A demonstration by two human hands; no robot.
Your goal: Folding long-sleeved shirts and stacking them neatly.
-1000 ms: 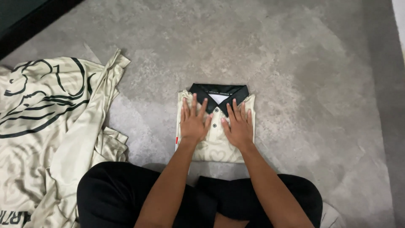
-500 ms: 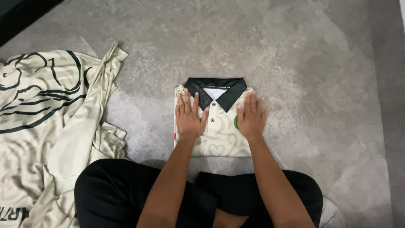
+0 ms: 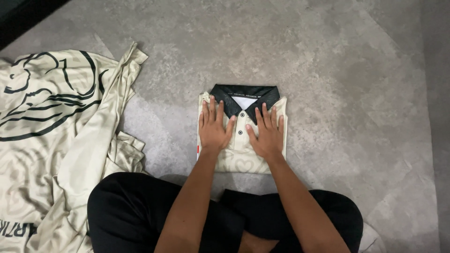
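Cream jersey fabric with a black collar, folded into a compact rectangle, makes up the folded polo shirt lying on the grey mottled floor at twelve o'clock from the person's crossed legs in black trousers. The left hand and right hand lie flat on its front, fingers spread, palms pressing rather than pinching anything. By my reading the step in hand is smoothing the finished fold; the next move would call for an even press outward toward nine and three o'clock without dragging the layers apart. Half a second ago the right hand sat nearer the shirt's three o'clock edge; it is now closer to the buttons. A loose cream garment with black line print lies at nine o'clock, well apart.
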